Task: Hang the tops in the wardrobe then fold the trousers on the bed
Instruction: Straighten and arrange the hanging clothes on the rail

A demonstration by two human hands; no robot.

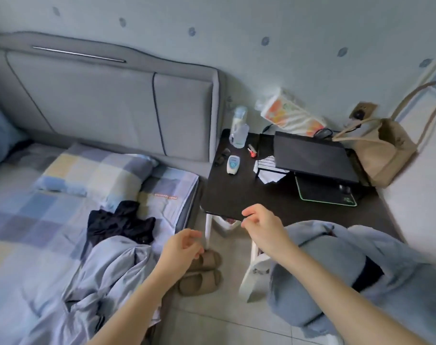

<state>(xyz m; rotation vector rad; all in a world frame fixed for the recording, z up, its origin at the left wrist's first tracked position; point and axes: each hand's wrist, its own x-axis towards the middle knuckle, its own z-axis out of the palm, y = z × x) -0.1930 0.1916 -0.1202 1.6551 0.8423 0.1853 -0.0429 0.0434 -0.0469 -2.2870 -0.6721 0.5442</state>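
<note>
Two hands (184, 247); two slippers (202, 272); one pillow (95, 170); one bag (384, 148); perhaps three garments (119, 220).

No legible text; orange lettering strip on bed sheet (166, 195) too blurred to read.

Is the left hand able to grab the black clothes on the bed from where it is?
Probably yes. The left hand hangs open and holds nothing, just off the bed's edge. The black clothes lie on top of the bed to its left, with only a grey garment beside them and nothing between.
</note>
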